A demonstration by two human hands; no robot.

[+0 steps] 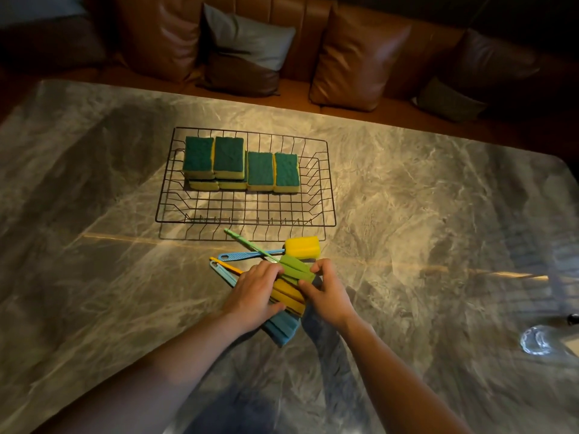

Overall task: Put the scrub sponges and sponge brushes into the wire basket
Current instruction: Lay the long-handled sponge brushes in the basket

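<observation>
I have both hands' fingers point(269, 270) curled around the bundled green, yellow and blue sponge brushes point(289, 288) on the grey marble desk point(438, 198), just before the black wire basket point(326, 183); I should square them, lifting together.

Polished marble-look table point(407, 189), grey with pale veins, glossy enough to throw back streaks of light. Thin dark metal wire, smooth, for the wire basket point(329, 170) near the far edge. Inside, scrub sponges point(228, 155): rough green scouring layer on top, soft yellow foam below. Near the front edge, sponge brushes point(302, 247): matt porous foam heads in yellow, green and blue, with slim smooth plastic handles. Beyond the far edge, shiny brown leather cushions point(357, 57). Clear glass point(537, 339) at the right edge.
</observation>
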